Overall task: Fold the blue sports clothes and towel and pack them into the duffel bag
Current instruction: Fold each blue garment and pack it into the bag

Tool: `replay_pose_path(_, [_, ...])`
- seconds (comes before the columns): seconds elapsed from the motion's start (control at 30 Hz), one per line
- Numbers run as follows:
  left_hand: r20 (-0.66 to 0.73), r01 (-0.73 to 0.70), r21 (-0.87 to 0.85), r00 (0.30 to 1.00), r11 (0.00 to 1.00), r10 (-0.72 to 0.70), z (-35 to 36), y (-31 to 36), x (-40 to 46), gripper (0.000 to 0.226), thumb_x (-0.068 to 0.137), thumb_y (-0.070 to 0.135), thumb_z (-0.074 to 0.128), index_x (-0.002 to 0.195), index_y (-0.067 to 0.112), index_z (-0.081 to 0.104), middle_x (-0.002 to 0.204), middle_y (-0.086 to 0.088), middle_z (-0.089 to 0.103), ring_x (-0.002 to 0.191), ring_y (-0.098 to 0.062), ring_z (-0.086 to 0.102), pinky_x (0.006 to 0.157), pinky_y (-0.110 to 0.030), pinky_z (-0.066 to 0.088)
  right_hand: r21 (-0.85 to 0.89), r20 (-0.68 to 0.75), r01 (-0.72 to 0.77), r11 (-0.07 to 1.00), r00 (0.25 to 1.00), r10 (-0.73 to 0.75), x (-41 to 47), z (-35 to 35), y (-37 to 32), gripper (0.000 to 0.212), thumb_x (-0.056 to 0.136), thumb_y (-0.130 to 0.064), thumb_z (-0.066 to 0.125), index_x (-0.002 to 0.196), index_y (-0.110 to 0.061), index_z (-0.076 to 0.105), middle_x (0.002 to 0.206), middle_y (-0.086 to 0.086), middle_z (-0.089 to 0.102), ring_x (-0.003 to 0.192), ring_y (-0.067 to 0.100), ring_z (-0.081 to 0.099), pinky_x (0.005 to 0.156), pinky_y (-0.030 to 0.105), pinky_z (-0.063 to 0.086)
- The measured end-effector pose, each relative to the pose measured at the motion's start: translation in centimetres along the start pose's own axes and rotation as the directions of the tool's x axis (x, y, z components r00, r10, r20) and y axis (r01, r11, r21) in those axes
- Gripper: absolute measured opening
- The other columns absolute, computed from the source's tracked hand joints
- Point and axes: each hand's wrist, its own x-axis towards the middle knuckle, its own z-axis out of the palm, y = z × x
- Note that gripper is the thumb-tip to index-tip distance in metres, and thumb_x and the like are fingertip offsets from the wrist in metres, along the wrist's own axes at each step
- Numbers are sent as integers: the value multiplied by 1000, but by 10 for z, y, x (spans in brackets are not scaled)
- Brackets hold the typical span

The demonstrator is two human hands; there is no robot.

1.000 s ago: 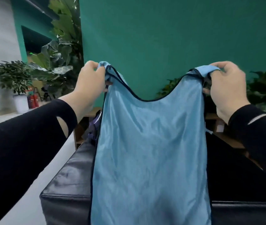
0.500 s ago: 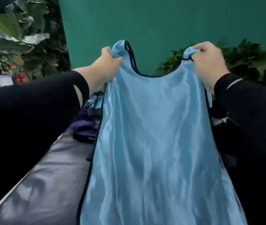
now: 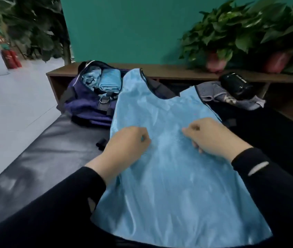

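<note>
Two hands sit at mid-frame on a light blue vest (image 3: 169, 176) spread over the black bench (image 3: 40, 158). Left hand (image 3: 126, 147) and right hand (image 3: 212, 136) both have fingers curled, pinching the fabric. At upper left, the purple duffel bag (image 3: 86, 102) lies open with folded blue clothes (image 3: 108, 81) inside. No writing is readable.

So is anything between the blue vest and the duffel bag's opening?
Nothing visible. The vest lies spread beside the duffel bag, whose top is open, with folded blue items already inside.
</note>
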Motion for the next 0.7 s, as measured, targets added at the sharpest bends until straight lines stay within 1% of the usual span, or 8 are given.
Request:
replay_pose_path(0.07, [6, -3, -1, 1000, 1000, 3, 5, -10, -17, 15, 98, 33, 55, 99, 27, 69, 89, 6, 67, 84, -17, 61, 74, -31, 47, -70, 125, 17, 997, 992, -8, -27, 9, 8, 33, 94, -54, 58, 80, -24, 63, 75, -4, 68, 64, 12, 64, 59, 28, 45])
replay_pose_path(0.1, [-8, -15, -28, 1000, 999, 15, 7, -15, -22, 16, 99, 33, 55, 104, 29, 69, 93, 9, 66, 85, -13, 61, 74, -28, 45, -85, 130, 41, 996, 991, -30, -37, 12, 11, 27, 94, -55, 60, 85, -29, 64, 81, -8, 67, 71, 9, 63, 62, 27, 45])
replay_pose_path(0.23, [-88, -159, -175, 986, 972, 145, 1, -39, -55, 24, 97, 35, 62, 120, 32, 67, 109, 23, 61, 95, 6, 55, 85, -2, 36, 21, 21, 122, 992, 992, -122, -76, 14, 23, 14, 91, -52, 63, 97, -39, 63, 99, -19, 67, 94, -3, 61, 79, 19, 47])
replay_pose_path(0.33, [-124, -325, -173, 944, 930, 307, -19, -59, -76, 20, 88, 46, 64, 99, 30, 66, 105, 16, 63, 101, -4, 59, 94, -21, 43, 18, 61, 266, 964, 962, -267, -101, 2, 24, 24, 83, -56, 68, 98, -39, 63, 107, -21, 63, 107, -6, 57, 88, 15, 41])
replay_pose_path(0.43, [20, -450, -151, 889, 880, 458, -36, -78, -94, 24, 85, 52, 69, 85, 27, 67, 96, 10, 60, 97, -14, 60, 92, -33, 45, 3, 234, 355, 935, 909, -346, -119, -5, 26, 32, 76, -63, 71, 90, -35, 66, 103, -15, 60, 106, 6, 58, 93, 21, 41])
replay_pose_path(0.53, [200, -412, -94, 884, 907, 422, -40, -95, -112, 32, 79, 65, 70, 98, 40, 66, 114, 18, 56, 117, -11, 52, 107, -33, 33, -129, 298, 422, 897, 879, -371, -120, 0, 35, 27, 79, -67, 64, 90, -43, 63, 103, -19, 59, 108, 4, 54, 98, 30, 40])
replay_pose_path(0.6, [193, -384, -76, 900, 920, 391, -39, -102, -118, 33, 79, 65, 68, 104, 45, 64, 119, 23, 51, 122, -8, 48, 111, -30, 27, -126, 288, 410, 903, 887, -362, -119, 1, 37, 21, 82, -64, 60, 88, -44, 62, 103, -21, 59, 109, 3, 53, 98, 30, 39])
replay_pose_path(0.7, [153, -399, 1, 906, 917, 394, -35, -99, -119, 11, 89, 46, 70, 93, 43, 61, 111, 22, 53, 114, -7, 51, 105, -38, 35, -118, 277, 375, 919, 902, -332, -119, 2, 34, 17, 88, -55, 62, 85, -38, 63, 102, -20, 60, 106, 2, 54, 95, 25, 39])
